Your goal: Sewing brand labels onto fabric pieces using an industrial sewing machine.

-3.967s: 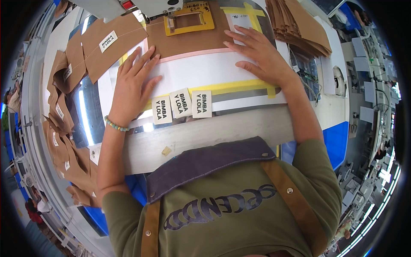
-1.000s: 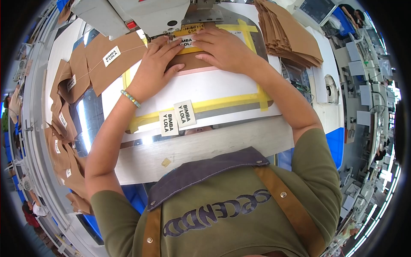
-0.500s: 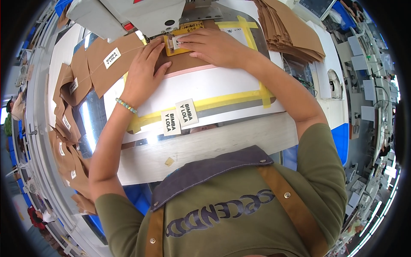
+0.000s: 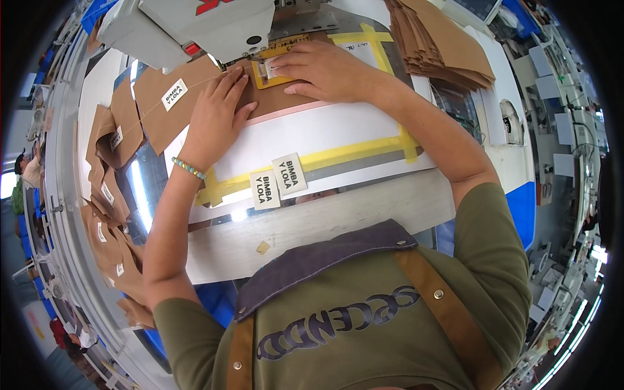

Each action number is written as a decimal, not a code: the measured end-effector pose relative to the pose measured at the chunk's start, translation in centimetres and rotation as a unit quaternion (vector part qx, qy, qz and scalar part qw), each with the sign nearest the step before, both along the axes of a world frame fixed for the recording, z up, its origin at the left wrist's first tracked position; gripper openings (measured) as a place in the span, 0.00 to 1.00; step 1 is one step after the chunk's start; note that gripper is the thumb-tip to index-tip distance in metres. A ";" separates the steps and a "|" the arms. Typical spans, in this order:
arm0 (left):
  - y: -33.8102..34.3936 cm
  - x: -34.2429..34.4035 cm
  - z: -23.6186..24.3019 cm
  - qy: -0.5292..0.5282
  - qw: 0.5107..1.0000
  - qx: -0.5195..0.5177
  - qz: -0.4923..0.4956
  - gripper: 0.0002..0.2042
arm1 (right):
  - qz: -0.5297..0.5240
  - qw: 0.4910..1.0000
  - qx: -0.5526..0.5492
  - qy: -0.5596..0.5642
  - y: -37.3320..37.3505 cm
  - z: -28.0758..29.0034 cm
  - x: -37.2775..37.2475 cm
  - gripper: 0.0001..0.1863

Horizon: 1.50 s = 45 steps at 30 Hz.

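"Workbenches line the right background, and a machine stands over the far part of the table. Where are the hands?"

"Left hand lies on the brown panel, just left of the yellow frame, fingers straight and fairly close together, thumb apart."

"And the other?"

"Right hand comes across from the right, fingertips at a pale label in the frame's window. I cannot tell whether they pinch it or only press."

"Where is the panel?"

"On the white sheet, under the frame, with a pink strip along its near edge."

"Any more labels?"

"Two loose labels lie side by side by the near yellow tape. Labelled brown pieces spread to the left; a brown stack sits at far right"
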<state>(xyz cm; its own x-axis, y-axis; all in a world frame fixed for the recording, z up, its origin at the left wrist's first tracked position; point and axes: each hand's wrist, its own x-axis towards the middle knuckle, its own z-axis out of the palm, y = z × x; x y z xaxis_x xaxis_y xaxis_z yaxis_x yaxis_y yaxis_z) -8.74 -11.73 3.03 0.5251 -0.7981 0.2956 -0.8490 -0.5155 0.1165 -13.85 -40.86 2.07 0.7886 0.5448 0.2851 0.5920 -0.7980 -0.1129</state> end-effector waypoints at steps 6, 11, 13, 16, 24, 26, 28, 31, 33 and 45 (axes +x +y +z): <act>0.2 0.1 -0.1 0.001 1.000 0.001 -0.003 0.26 | 0.016 0.999 0.033 0.014 -0.2 0.1 0.0 0.21; 0.5 0.3 -0.1 0.021 1.000 -0.009 -0.009 0.27 | 0.015 0.999 0.035 -0.012 -0.3 -0.3 0.3 0.21; 0.7 0.5 -0.1 0.031 0.999 -0.017 -0.005 0.27 | 0.014 0.999 0.040 -0.013 -0.3 -0.5 0.9 0.21; 0.9 0.6 -0.3 0.039 0.999 -0.028 -0.002 0.27 | 0.011 0.999 0.046 -0.012 -0.6 -0.5 1.5 0.20; 1.2 0.7 0.1 0.034 0.999 -0.027 0.006 0.26 | -0.026 0.999 0.030 -0.023 -0.8 -0.4 2.4 0.20; 0.6 0.9 0.2 0.017 0.999 -0.029 -0.001 0.26 | 0.005 0.998 0.047 -0.044 -1.1 -0.7 2.3 0.25; 0.0 0.9 0.5 0.024 0.999 -0.030 -0.013 0.26 | 0.006 0.998 0.059 -0.032 -1.1 -0.8 2.0 0.25; -0.6 0.8 0.7 0.040 0.999 -0.028 -0.021 0.27 | -0.005 0.998 0.065 0.011 -1.7 -0.3 1.4 0.27; -0.8 0.8 0.7 0.048 0.998 -0.027 -0.019 0.26 | -0.018 0.997 0.060 0.040 -2.5 0.1 0.8 0.28; -1.2 1.3 0.7 0.062 0.996 -0.045 -0.055 0.25 | -0.227 0.971 0.043 -0.069 -13.7 5.5 -9.0 0.21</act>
